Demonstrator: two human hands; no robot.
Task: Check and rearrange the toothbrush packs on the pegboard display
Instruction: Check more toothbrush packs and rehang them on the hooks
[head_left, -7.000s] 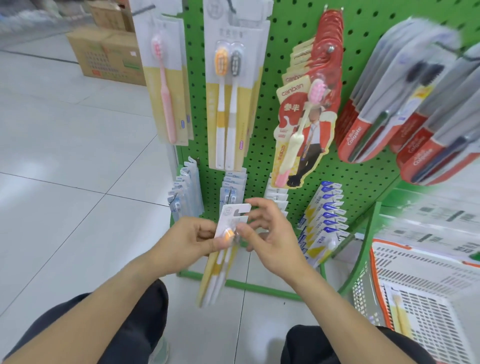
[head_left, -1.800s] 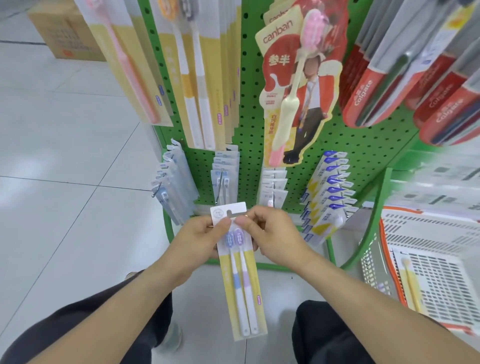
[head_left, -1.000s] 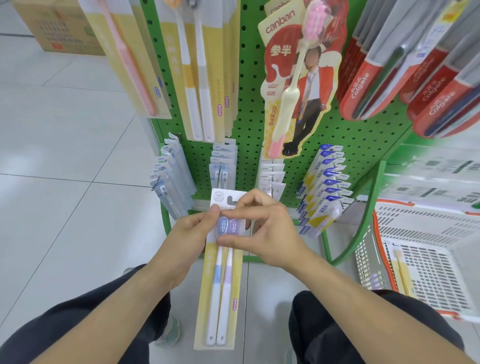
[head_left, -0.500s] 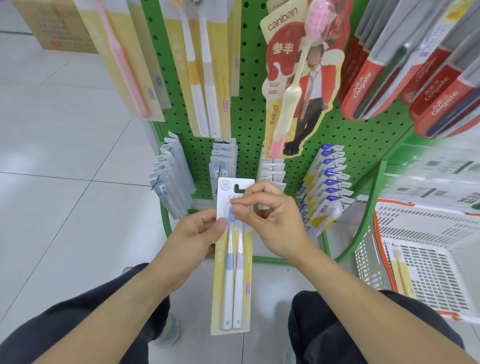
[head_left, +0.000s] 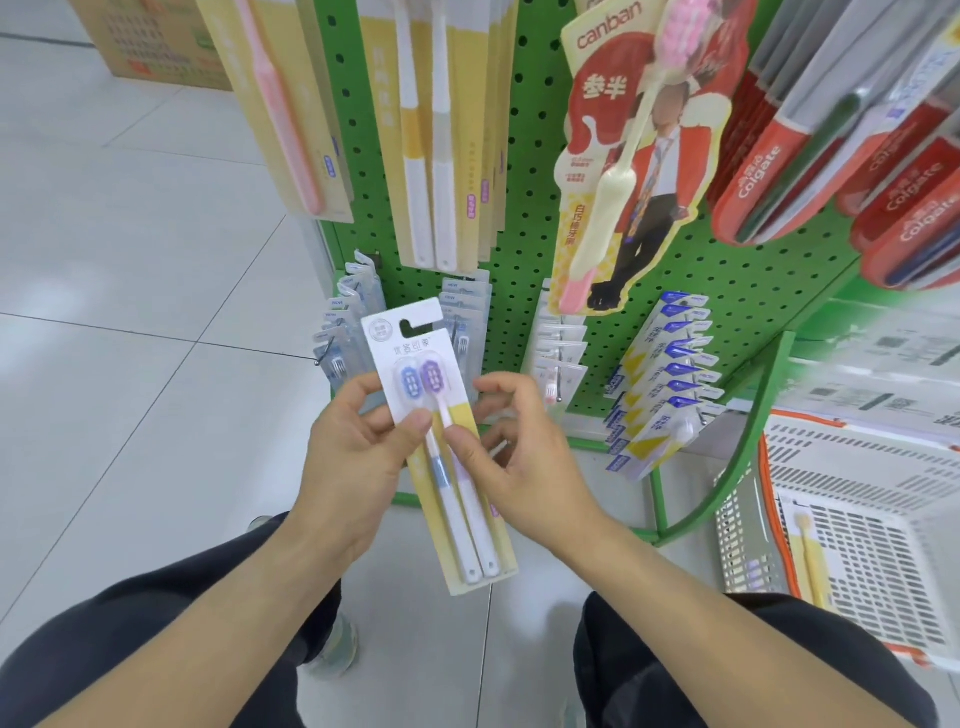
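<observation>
I hold a twin toothbrush pack (head_left: 415, 358), white and yellow card with a blue and a purple brush, in front of the green pegboard (head_left: 524, 171). My left hand (head_left: 358, 457) pinches the pack near the brush necks, thumb on the front. My right hand (head_left: 519, 457) pinches its right edge, thumb on the front and fingers curled behind. The pack tilts, its hook slot at the top and its foot toward my knees. Yellow twin packs (head_left: 436, 130), a pink brush pack (head_left: 280, 104), a red canban pack (head_left: 634, 156) and red Colgate packs (head_left: 831, 140) hang above.
Small packs hang on the lower pegs: grey ones (head_left: 343, 332), white ones (head_left: 561, 348) and blue-yellow ones (head_left: 665, 379). A white shopping basket (head_left: 857, 525) with a yellow brush pack in it stands at the right. Cardboard boxes (head_left: 156, 47) sit on the tiled floor behind.
I raised the pack a little and tilted its foot to the right. My right hand slid down from the top of the card to the brush necks, uncovering the heads.
</observation>
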